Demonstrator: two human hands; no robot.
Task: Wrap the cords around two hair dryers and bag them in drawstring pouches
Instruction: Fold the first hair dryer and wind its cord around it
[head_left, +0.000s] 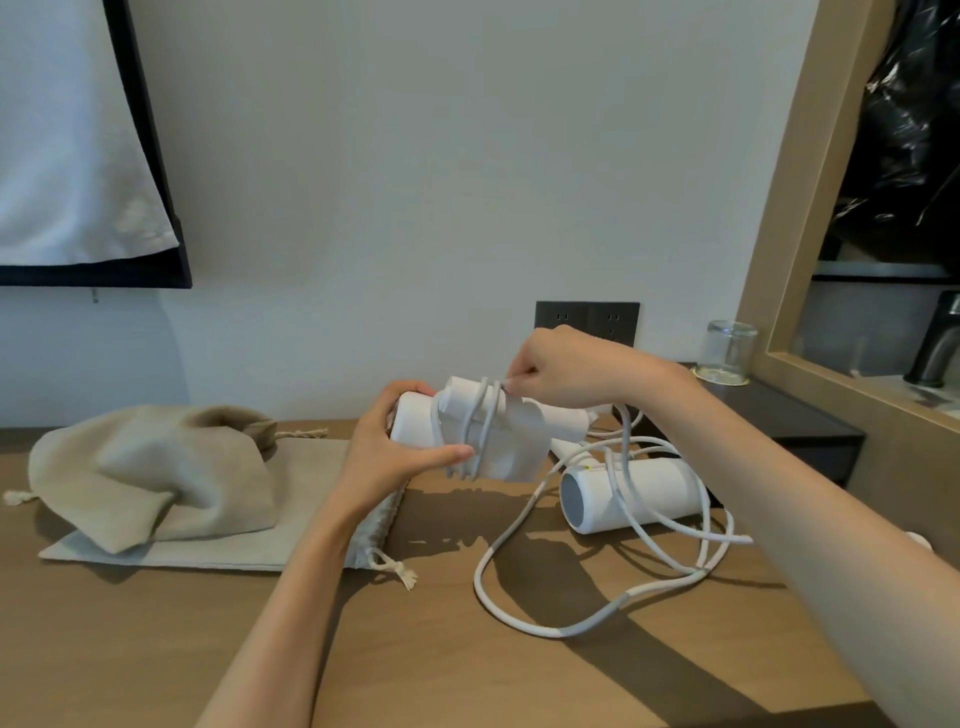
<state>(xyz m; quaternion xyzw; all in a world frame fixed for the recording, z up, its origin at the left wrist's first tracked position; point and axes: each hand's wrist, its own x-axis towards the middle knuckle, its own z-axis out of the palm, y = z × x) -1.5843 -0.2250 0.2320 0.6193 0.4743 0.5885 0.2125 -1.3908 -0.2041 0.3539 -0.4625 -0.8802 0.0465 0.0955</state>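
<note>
My left hand (387, 449) grips a white hair dryer (511, 441) above the wooden table, thumb lying across its body. Several turns of white cord (480, 426) circle the dryer. At the dryer's top my right hand (563, 371) pinches the cord. A second white hair dryer (631, 493) lies on the table to the right, grey end facing me, with its loose cord (524, 525) looping over the tabletop. One beige drawstring pouch (150, 478) sits bulging at the left on top of a flat pouch (291, 519).
A black wall socket (587, 319) is behind my right hand. An upturned glass (727, 353) stands on a dark shelf (810, 431) at the right, beside a wood-framed opening with a dark tap (940, 343). The wooden table (260, 649) stretches toward me.
</note>
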